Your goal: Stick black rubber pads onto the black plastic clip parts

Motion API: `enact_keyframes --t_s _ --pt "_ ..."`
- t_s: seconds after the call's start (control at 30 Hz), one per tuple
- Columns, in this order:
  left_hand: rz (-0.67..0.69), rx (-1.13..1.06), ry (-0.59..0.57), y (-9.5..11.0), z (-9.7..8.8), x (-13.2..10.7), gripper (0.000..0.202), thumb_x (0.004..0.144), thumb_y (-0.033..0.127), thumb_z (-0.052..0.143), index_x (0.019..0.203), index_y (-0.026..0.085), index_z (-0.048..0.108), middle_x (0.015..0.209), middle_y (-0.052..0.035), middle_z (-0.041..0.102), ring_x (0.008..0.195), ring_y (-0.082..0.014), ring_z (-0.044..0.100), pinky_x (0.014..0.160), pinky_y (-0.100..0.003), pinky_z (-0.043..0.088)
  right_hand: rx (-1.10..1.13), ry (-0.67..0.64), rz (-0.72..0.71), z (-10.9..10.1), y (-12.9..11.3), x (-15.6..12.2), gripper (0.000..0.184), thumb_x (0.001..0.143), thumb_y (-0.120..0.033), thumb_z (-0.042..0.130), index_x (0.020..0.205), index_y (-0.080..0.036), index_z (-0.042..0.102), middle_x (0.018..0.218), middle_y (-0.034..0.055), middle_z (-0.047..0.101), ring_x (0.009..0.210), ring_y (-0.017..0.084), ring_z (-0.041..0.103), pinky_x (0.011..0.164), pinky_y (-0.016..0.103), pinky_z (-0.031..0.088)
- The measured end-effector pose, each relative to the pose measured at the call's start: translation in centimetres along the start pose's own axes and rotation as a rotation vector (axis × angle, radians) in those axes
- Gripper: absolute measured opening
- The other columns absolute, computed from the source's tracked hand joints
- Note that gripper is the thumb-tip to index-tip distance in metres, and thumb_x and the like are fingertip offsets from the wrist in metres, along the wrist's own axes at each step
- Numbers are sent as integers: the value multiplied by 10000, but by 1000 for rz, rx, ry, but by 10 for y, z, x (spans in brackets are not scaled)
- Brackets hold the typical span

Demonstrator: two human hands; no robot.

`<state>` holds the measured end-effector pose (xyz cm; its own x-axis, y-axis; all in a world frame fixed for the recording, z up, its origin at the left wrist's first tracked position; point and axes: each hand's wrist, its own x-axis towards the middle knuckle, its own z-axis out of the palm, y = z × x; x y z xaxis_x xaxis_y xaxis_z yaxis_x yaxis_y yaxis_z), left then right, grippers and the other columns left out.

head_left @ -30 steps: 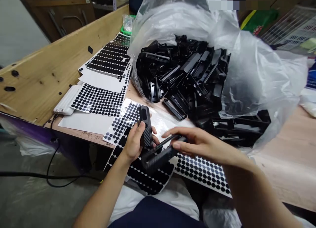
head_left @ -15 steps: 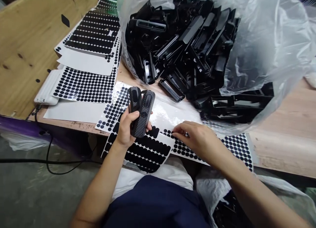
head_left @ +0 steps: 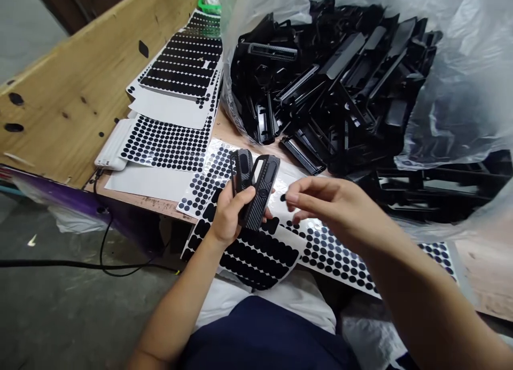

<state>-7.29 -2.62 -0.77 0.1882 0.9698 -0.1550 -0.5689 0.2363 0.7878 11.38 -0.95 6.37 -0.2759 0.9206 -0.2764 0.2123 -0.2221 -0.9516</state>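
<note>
My left hand is closed around two black plastic parts with a carbon-fibre pattern, held side by side with the thumb across them. Each has an oval recess near its upper end. To their right, my right hand pinches a small round black sticker between thumb and fingertip, apart from the parts. Beneath my hands lie a sheet of round black stickers and a sheet of larger black stickers whose near edge overhangs the table.
A big clear plastic bag full of black plastic parts fills the back right. More sticker sheets are stacked at left, beside a white power bank with a cable. A wooden board borders the table's left side.
My right hand has lifted from the sticker sheet with a round black sticker and come nearer the two parts. The view has shifted, so everything on the table appears farther right.
</note>
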Motion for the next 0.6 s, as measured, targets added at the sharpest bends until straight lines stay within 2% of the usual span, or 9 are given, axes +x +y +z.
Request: enact_keyframes --t_s 0.07,0.17,0.27,0.43,0.6 --pt "-12 4 15 -1 1 -1 477 815 497 754 1080 165 537 829 -48 735 580 -180 707 489 -249 534 102 -24 8 15 -3 6 421 674 -575 890 743 -193 728 737 29 725 669 178 698 617 289 589" --pt "-17 9 15 -1 1 0 490 817 509 755 1088 171 524 764 -20 712 569 -190 709 490 -257 549 134 -10 1 26 -2 12 386 679 -525 907 740 -187 730 693 23 727 631 175 705 636 298 602" --pt "-3 14 -2 -1 0 1 496 822 513 750 1099 168 527 769 -18 710 562 -192 708 500 -270 568 166 -10 -22 27 -1 13 344 697 -482 915 736 -189 738 665 19 729 613 175 710 664 306 616" --pt "7 12 -18 0 0 1 459 840 495 732 1088 165 530 758 -17 706 566 -192 711 487 -258 560 221 -40 -49 25 1 14 261 714 -392 930 738 -198 758 660 0 729 607 148 711 637 248 599" --pt "3 9 -25 0 0 1 457 833 506 733 1073 170 539 735 -13 699 568 -194 712 491 -256 555 210 -42 -52 25 2 14 234 718 -366 930 747 -202 766 672 -5 741 612 137 711 624 218 586"
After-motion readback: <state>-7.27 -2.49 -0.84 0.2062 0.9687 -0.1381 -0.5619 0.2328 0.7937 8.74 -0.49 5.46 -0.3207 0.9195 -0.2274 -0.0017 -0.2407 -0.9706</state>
